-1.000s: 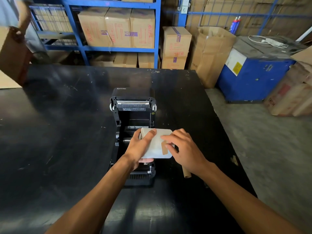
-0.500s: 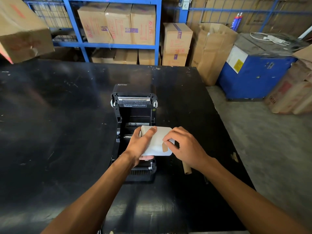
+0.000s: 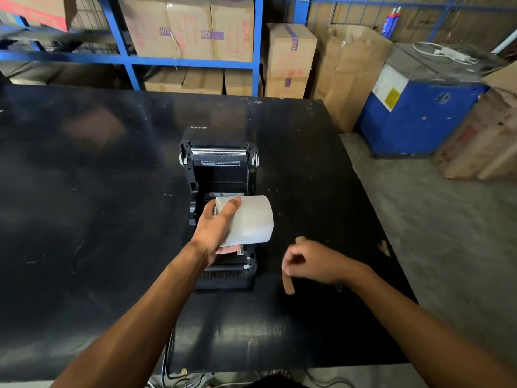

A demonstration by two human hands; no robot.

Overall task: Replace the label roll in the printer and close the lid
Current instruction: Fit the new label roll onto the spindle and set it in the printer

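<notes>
The black label printer (image 3: 221, 152) stands mid-table with its lid tipped up and back, so the bay is exposed. My left hand (image 3: 216, 228) grips a white label roll (image 3: 251, 219) from its left end and holds it just over the bay. My right hand (image 3: 313, 264) hovers to the right of the printer with its fingers curled. It is over a brown cardboard core (image 3: 288, 285) that lies on the table, and both ends of the core stick out past the hand. Whether the fingers grip the core or pinch something small is hidden.
The black table (image 3: 84, 219) ends in a right edge near my right arm, with concrete floor beyond. Blue shelving with cardboard boxes (image 3: 190, 26) lines the back. A blue machine (image 3: 414, 116) and more boxes stand at the right. Cables hang below the table's front edge.
My right hand has left the label roll and moved right and down over the cardboard core. The small brown tab on the roll's face is gone. The left hand still holds the roll.
</notes>
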